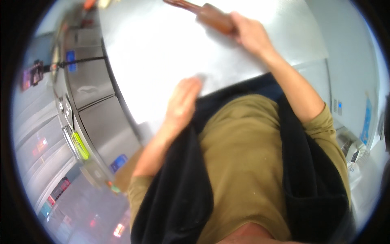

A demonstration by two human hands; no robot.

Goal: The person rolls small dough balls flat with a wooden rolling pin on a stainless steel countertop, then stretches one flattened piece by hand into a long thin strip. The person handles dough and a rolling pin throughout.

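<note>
My right hand (253, 35) grips one end of a brown wooden rolling pin (214, 19) above a shiny metal worktop (146, 61). The pin's thinner handle points away to the upper left and runs out at the top of the picture. My left hand (184, 100) is by the near edge of the worktop, in front of my black apron (179, 186). Its fingers lie close together and are blurred. Whether anything small is between them cannot be made out.
Stainless steel cabinets (97, 125) stand along the left, with a bright yellow-green object (80, 145) on their edge. A phone (33, 74) on a mount sticks out at the far left. On the right is a pale wall (350, 70) with a small panel (337, 106).
</note>
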